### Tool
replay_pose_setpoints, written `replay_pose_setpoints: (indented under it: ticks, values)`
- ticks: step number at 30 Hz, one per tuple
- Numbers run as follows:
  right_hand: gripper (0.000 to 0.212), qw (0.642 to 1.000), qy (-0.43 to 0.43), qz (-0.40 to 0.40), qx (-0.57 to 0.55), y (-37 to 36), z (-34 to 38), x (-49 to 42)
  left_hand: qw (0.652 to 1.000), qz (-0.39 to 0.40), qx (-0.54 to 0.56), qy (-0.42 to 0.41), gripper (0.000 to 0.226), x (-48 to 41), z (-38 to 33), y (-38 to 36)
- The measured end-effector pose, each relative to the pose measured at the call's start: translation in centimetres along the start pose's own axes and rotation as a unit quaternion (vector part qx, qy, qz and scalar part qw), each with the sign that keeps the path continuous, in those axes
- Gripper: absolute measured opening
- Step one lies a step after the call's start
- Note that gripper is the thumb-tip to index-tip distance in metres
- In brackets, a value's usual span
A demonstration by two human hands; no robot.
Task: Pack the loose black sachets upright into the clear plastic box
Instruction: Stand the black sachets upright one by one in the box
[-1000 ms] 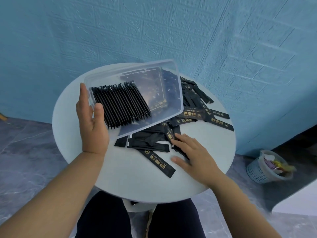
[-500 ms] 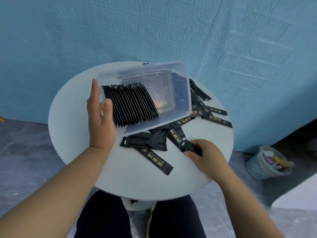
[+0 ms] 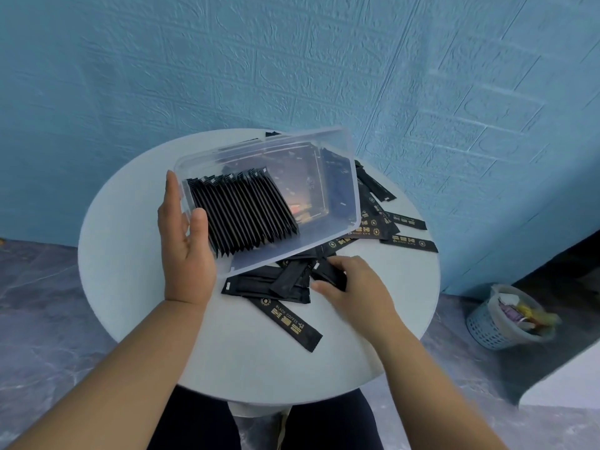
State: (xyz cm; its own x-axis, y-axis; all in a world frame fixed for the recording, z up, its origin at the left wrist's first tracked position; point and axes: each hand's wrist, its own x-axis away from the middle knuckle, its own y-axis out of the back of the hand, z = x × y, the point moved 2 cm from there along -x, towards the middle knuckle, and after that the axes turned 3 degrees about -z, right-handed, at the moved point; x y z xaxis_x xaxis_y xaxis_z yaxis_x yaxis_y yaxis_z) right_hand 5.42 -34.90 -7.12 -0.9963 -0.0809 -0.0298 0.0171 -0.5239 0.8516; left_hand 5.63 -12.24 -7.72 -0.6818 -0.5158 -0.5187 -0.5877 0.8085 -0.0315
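The clear plastic box (image 3: pixel 337 151) is tilted toward me on the round table, its left end lifted. A row of black sachets (image 3: pixel 242 212) stands packed in its left half. My left hand (image 3: pixel 185 245) holds the box's left end, thumb over the rim against the row. My right hand (image 3: pixel 352 284) pinches one black sachet (image 3: pixel 328 271) from the loose pile (image 3: pixel 279 282) just below the box. Another loose sachet with gold print (image 3: pixel 289 323) lies nearer me. More loose sachets (image 3: pixel 394 228) spread to the right of the box.
The small round white table (image 3: pixel 130 254) stands against a blue textured wall. A pale perforated waste basket (image 3: pixel 500 319) with wrappers sits on the grey floor at the right. My dark-clad knees are under the table's near edge.
My right hand went from lying flat on the loose pile to pinching one sachet and lifting it slightly. My left hand kept hold of the tilted box.
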Motion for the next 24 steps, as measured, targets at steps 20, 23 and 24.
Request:
replay_pose_setpoints:
  ticks: [20,23,24]
  values:
    - [0.022,0.995,-0.07,0.07,0.003,2.1,-0.5,0.7,1.0,-0.018,-0.005,-0.002,0.053,-0.4,0.2,0.2]
    - [0.023,0.994,-0.086,0.066,-0.022,2.8,-0.8,0.6,1.0,-0.016,-0.007,-0.002,0.052,-0.4,0.1,0.2]
    - [0.022,0.993,-0.091,0.066,-0.034,3.0,-1.0,0.6,1.0,-0.016,-0.008,0.0,0.052,-0.4,0.1,0.3]
